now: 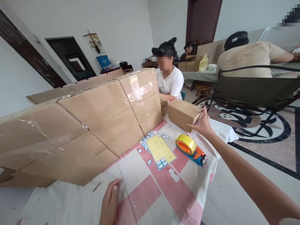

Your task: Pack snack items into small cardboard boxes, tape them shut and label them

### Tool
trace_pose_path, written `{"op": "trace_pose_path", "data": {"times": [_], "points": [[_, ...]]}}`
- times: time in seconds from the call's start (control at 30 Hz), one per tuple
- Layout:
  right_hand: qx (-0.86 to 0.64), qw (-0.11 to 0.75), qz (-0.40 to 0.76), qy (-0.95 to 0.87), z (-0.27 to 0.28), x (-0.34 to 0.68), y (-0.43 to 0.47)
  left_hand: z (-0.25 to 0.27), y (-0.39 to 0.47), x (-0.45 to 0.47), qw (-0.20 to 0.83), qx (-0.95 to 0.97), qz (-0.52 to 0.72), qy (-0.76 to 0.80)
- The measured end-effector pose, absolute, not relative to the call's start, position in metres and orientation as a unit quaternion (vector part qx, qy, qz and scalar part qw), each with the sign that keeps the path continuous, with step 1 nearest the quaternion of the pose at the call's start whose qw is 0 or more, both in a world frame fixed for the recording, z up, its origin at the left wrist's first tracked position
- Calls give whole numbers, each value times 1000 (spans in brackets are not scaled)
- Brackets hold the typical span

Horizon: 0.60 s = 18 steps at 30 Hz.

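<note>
At the table's right edge, my right hand (203,125) grips the near end of a closed cardboard box (184,113), thumb low and fingers at the upper corner. My left hand (110,200) rests over the cloth at the near side, loosely curved and holding nothing. Between them lies a yellow patterned sheet (161,148) with blue-edged shapes on it. A tape dispenser (193,150), orange and blue with a yellow roll, lies just below the box.
Taped-together cardboard boxes (100,122) form a wall along the table's left side. The table wears a pink-and-white cloth (145,190). A person in a white shirt (172,82) sits across. To the right stand a dark chair (255,93) with someone in it and another table.
</note>
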State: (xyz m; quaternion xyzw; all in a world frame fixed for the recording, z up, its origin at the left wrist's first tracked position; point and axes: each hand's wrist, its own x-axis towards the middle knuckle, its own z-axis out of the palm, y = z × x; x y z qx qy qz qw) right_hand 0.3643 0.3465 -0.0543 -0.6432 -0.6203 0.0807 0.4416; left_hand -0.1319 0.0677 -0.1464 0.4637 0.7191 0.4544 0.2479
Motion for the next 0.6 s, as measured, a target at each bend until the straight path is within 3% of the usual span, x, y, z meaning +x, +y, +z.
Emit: {"op": "trace_pose_path", "data": {"times": [0.13, 0.27, 0.37, 0.47, 0.6], "points": [[-707, 327, 119, -615, -63, 334, 379, -144, 70, -128, 243, 494, 448, 705], [-735, 229, 93, -632, -33, 318, 384, -135, 68, -122, 227, 492, 502, 674], [-698, 286, -16, -656, 0, 290, 372, -123, 59, -126, 201, 449, 568, 660], [-568, 355, -76, -739, 28, 219, 339, -109, 45, -147, 151, 381, 624, 665], [-267, 350, 126, -889, 32, 67, 260, -86, 31, -216, 66, 309, 673, 669]]}}
